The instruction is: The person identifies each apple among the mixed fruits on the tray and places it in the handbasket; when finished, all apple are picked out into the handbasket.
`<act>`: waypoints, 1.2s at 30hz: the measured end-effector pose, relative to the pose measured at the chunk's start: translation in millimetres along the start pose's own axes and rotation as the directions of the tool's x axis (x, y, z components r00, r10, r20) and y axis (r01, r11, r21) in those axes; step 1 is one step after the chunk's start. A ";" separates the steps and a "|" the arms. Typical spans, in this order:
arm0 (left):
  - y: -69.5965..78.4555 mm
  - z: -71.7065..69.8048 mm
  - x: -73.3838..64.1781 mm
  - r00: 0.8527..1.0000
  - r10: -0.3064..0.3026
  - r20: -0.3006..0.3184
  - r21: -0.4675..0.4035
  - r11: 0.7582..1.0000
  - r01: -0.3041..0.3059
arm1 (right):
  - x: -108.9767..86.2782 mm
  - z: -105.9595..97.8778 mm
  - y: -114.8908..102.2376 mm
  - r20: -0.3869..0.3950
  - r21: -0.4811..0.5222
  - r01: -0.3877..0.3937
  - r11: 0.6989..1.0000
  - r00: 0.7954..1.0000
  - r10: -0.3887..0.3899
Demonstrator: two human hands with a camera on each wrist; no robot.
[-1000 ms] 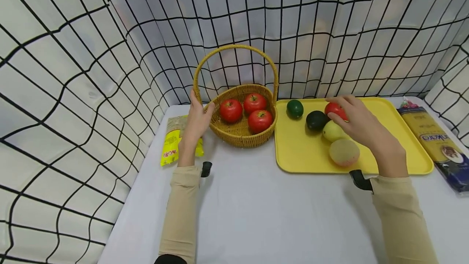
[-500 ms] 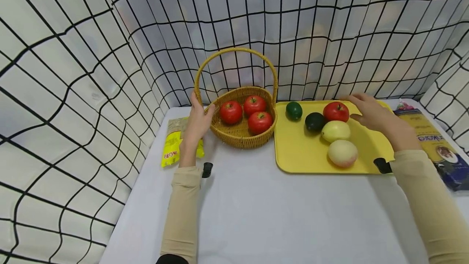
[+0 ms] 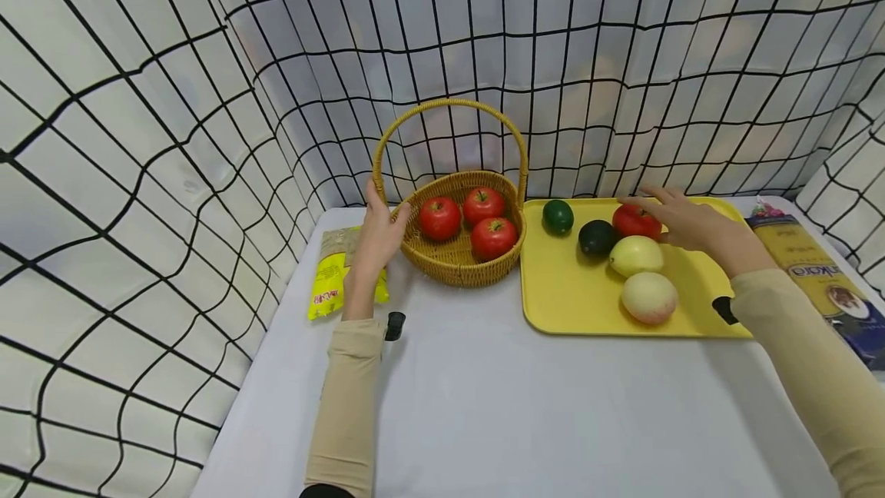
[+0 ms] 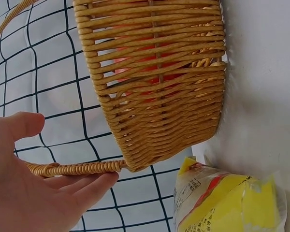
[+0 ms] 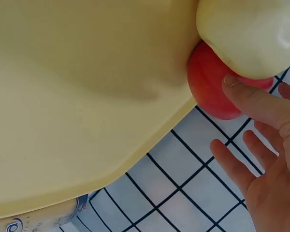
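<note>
My left hand (image 3: 380, 237) is at the left side of a wicker basket (image 3: 459, 273). In the left wrist view, its fairly straight fingers rest against the lower part of the basket handle (image 4: 79, 167), while the thumb stands apart. Several red tomatoes (image 3: 439, 219) sit in the basket. My right hand (image 3: 698, 230) reaches over the yellow tray (image 3: 553, 298) beside another red tomato (image 3: 632, 223). The right wrist view has the thumb over this tomato (image 5: 208, 84), with the other fingers spread behind it; whether they touch it cannot be told.
On the tray are a dark green avocado (image 3: 598, 238), a smaller green fruit (image 3: 558, 217), a pale yellow fruit (image 3: 636, 256) and a peach (image 3: 650, 298). A yellow packet (image 3: 328, 283) lies left of the basket, a pasta bag (image 3: 819, 271) right. Black netting (image 3: 498, 44) surrounds the table.
My right hand first drew back to the right from the red tomato, then came in over it again. The left hand has stayed at the basket handle. The head view has shifted slightly.
</note>
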State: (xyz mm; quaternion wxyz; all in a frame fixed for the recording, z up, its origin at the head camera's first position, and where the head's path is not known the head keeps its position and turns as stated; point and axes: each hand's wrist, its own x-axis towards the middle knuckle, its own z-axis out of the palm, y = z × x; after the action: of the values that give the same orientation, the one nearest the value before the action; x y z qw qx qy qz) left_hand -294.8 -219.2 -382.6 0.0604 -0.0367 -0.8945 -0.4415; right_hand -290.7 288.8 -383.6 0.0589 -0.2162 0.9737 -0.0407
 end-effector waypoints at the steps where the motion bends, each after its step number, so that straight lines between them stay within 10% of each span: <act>1: -0.2 0.3 -0.1 1.000 0.003 -0.001 0.003 1.000 -0.003 | 1.0 0.7 -0.3 0.005 -0.005 0.000 1.000 1.000 0.000; 19: -1.4 2.9 0.0 1.000 0.002 0.007 0.003 1.000 -0.002 | -3.3 21.5 13.8 -0.001 0.092 -0.100 0.991 0.995 0.100; 36: -1.4 1.4 1.1 1.000 0.000 0.004 0.011 1.000 0.000 | -63.5 33.9 6.5 -0.001 0.328 -0.324 0.887 0.939 0.343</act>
State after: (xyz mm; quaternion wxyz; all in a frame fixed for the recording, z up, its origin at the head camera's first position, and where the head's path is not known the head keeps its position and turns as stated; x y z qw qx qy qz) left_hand -296.2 -218.9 -384.4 0.0590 -0.0371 -0.8970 -0.4365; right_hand -231.8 319.9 -411.7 0.0707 -0.0317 0.9777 -0.1952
